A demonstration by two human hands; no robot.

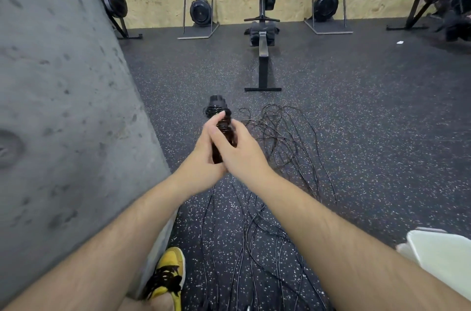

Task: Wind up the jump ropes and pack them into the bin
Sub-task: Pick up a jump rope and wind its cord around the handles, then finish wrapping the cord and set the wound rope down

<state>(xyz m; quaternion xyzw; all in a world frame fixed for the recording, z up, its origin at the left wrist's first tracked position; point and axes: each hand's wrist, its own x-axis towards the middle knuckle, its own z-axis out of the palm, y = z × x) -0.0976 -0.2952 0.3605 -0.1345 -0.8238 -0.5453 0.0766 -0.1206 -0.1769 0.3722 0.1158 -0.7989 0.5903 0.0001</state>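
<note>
Jump-rope handles [224, 129] gripped at frame centre.
Left hand [204, 151] and right hand [243, 151] both curl round them, cord [216, 110] wound near the top; loose ropes [254, 229] on floor, lower centre; white container [443, 257] lower right.

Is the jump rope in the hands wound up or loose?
Partly wound: coils wrap the handles, which the left hand and right hand grip, while loose cords lie spread on the floor.

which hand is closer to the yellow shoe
Left. The left hand is up-frame and slightly right of the yellow shoe. The right hand sits farther right. Both hold the jump rope handle.
</note>
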